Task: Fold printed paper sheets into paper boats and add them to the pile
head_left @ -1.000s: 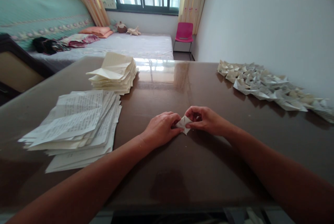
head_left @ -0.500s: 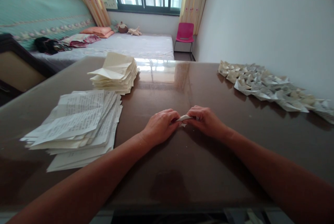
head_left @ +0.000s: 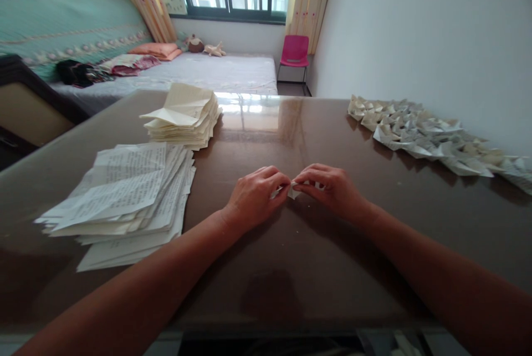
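A small folded piece of white paper (head_left: 293, 193) is pinched between my two hands, just over the brown tabletop (head_left: 286, 267). My left hand (head_left: 260, 192) grips its left side, thumb and fingers pressed together. From the other side my right hand (head_left: 326, 184) pinches it with thumb and forefinger. The fingertips of both hands nearly meet, and most of the paper is hidden behind them. Only a pale tip shows below the fingers.
Left of my hands lies a stack of printed sheets (head_left: 133, 190); behind it stands a stack of yellowish paper (head_left: 187, 118). Several folded paper boats (head_left: 432, 137) line the right side near the wall. A bed (head_left: 233, 71) and a pink chair (head_left: 295, 51) are beyond the table.
My fingertips have come closer together over the paper, and both hands have risen slightly. Less of the paper's upper side shows now; a tip points downward.
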{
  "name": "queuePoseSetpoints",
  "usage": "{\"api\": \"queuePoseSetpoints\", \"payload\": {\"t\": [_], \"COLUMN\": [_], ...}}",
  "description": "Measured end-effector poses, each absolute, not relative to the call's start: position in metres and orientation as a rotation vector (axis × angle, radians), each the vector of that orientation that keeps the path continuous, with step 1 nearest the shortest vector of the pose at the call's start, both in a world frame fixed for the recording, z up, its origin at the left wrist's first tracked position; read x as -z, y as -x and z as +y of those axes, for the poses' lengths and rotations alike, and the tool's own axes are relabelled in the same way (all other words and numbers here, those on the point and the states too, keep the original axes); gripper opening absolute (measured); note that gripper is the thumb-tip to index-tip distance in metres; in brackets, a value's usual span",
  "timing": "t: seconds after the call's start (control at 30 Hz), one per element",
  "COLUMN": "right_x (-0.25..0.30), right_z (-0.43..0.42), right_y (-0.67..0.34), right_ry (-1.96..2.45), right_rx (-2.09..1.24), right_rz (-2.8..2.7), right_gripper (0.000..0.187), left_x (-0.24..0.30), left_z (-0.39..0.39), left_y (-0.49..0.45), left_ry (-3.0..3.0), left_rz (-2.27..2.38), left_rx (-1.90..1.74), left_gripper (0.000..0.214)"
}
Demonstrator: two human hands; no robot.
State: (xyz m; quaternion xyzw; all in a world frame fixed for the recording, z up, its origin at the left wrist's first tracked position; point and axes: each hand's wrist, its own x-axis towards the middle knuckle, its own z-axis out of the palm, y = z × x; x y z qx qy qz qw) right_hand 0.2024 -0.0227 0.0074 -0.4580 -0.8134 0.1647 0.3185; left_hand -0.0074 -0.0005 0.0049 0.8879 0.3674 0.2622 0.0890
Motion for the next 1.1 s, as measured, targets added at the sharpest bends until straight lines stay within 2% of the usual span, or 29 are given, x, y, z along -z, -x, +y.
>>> {"api": "queuePoseSetpoints", "payload": {"t": [0.53,0.93,1.1], "right_x": [-0.012,-0.012,-0.014], "right_z": [-0.028,-0.032,-0.035], "right_y": [-0.198,-0.191,-0.188], "right_ry": [1.158,1.295,1.320], "right_rx": [-0.334,-0.265,-0.213], "right_rz": [-2.280,-2.224,-2.227], "right_gripper": [0.024,0.008,0.010], "left_x": [-0.009,-0.004,-0.007], "left_z": [-0.009,-0.006,-0.009], "left_y": [0.003,0.005,0.003], "left_ry": [-2.682,-2.738,-2.765], "left_rz": [1.184,1.117,1.108], "left_rx": [-0.774,-0.768,-0.747], "left_gripper": [0.010,0.014,0.016]}}
